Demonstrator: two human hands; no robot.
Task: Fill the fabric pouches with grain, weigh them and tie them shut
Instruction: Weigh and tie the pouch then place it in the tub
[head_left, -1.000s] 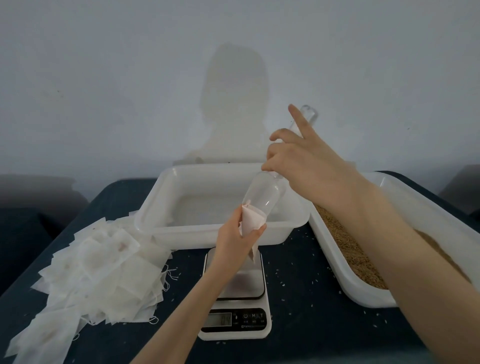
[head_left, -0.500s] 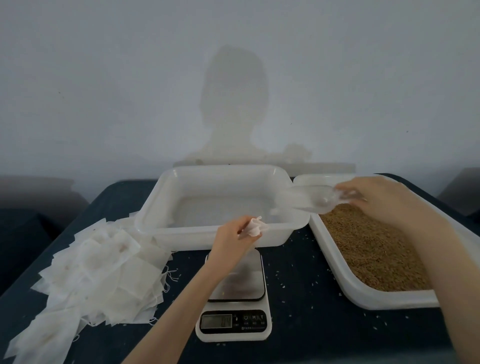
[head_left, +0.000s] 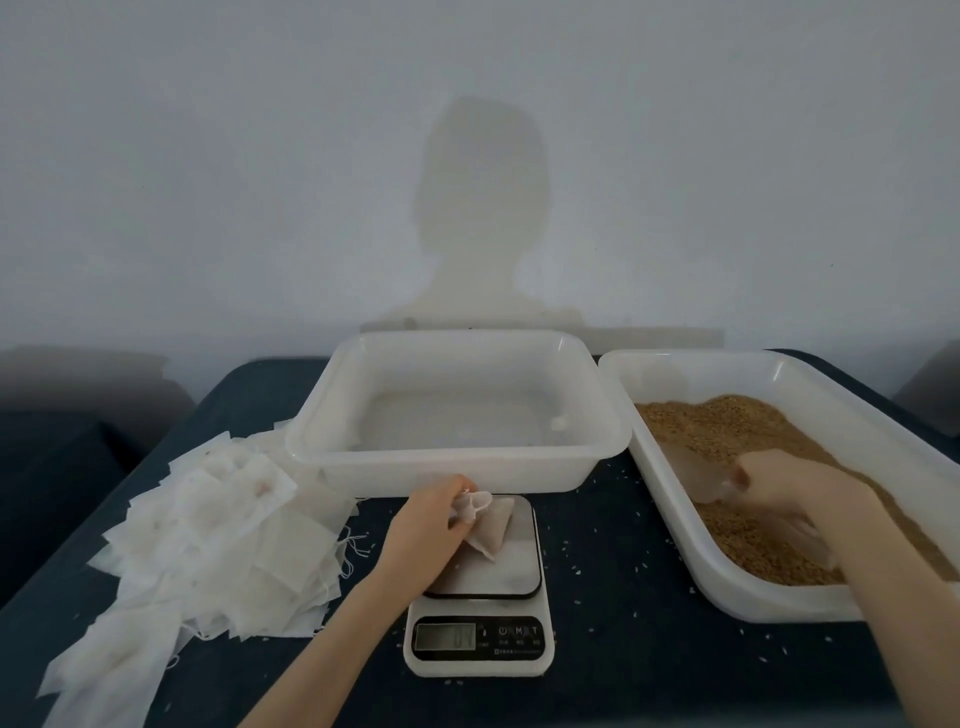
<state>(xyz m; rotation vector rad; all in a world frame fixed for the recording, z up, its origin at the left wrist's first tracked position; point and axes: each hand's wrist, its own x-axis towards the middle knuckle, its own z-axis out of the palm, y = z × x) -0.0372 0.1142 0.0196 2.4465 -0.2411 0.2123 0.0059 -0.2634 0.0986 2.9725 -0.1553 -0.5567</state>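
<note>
Left hand (head_left: 423, 525) pinches the pouch (head_left: 488, 522) neck, pouch resting on the scale (head_left: 480, 603). Right hand (head_left: 795, 493) grips the clear scoop (head_left: 698, 470) in the grain tray (head_left: 727, 577), right of the scale.

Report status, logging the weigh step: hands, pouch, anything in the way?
Left hand pinches filled pouch on scale. Right hand holds clear scoop in grain tray. Nothing blocking the scale.
</note>
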